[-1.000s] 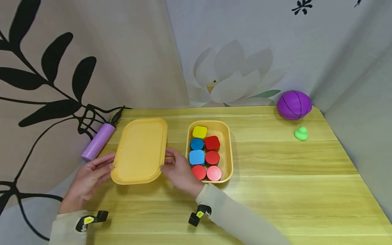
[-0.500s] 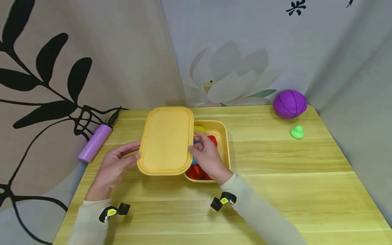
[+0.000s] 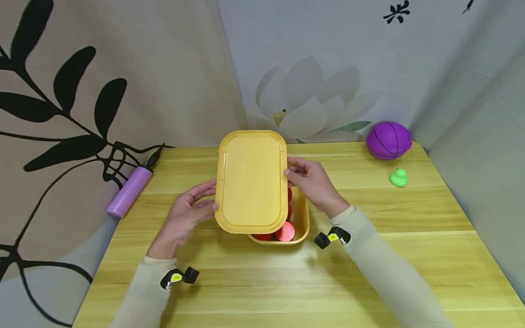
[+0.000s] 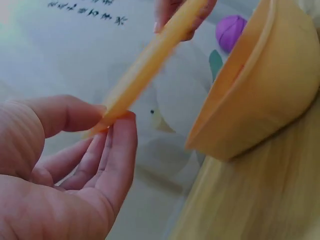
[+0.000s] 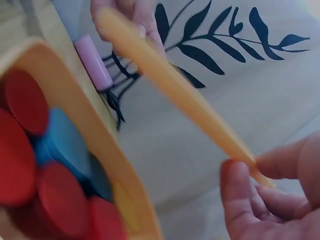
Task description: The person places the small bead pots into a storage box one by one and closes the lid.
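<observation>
A yellow rectangular lid (image 3: 251, 182) with rounded corners is held level above a matching yellow box (image 3: 302, 218). My left hand (image 3: 186, 218) pinches its left edge between thumb and fingers. At the opposite edge my right hand (image 3: 313, 182) pinches it the same way. Both wrist views show a gap between the lid and the box rim (image 4: 240, 85). Inside the box, the right wrist view shows red blocks (image 5: 62, 197), a blue block (image 5: 67, 142) and a bit of yellow. From the head view the lid hides most of them, with a pink-red round block (image 3: 285, 232) showing at the front.
A purple ball (image 3: 388, 140) sits at the back right of the wooden table (image 3: 262, 282), with a small green rubber toy (image 3: 398, 177) in front of it. At the left edge lies a purple cylinder with a black nozzle (image 3: 130, 191). Printed curtains hang behind.
Both hands have carried the lid to the right and slightly back, from beside the box to over it. The blocks in the box have become mostly covered from the head view.
</observation>
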### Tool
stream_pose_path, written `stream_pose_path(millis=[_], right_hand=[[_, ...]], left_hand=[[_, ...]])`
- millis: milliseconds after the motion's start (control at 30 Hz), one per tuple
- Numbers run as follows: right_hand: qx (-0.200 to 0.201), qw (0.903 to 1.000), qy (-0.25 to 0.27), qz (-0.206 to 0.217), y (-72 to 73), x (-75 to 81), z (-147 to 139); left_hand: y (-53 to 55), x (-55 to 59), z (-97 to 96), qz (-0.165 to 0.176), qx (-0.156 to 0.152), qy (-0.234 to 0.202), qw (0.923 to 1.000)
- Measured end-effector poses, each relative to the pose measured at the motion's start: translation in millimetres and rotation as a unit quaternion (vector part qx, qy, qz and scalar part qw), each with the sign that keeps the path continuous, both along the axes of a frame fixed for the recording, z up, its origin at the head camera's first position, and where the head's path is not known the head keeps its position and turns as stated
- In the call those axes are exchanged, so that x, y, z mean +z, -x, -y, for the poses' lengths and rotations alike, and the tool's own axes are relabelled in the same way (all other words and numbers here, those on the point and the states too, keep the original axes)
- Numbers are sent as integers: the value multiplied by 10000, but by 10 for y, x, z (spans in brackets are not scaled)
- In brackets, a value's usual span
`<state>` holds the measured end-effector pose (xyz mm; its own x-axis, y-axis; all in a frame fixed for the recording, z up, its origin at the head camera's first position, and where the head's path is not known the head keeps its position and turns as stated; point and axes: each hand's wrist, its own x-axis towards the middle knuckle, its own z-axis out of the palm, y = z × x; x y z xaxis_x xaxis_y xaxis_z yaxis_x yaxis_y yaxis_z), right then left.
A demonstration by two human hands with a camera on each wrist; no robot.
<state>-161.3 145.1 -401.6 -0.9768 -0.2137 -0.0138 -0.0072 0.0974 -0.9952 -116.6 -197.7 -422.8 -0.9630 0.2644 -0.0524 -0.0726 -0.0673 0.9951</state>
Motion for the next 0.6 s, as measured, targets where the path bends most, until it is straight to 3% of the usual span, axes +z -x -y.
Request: stream_pose_path(millis=[167, 300, 400, 500, 600], right_hand=[[-220, 9973, -494, -496, 74, 190, -202], [-497, 9942, -410, -866, 80, 318, -293], [-713, 9894, -385, -1206, 55, 347, -312], [-949, 9792, -634, -1678, 17, 336, -314], [-1233, 9669, -928, -2031, -37, 297, -317]], left_hand=[[95, 85, -207, -296, 109, 450, 9985], [143, 182, -372, -860, 305, 1132, 9894], [154, 234, -462, -1101, 491, 1454, 9820], [168, 268, -524, -1098, 674, 1485, 9805], [189, 287, -576, -937, 689, 1202, 9859]])
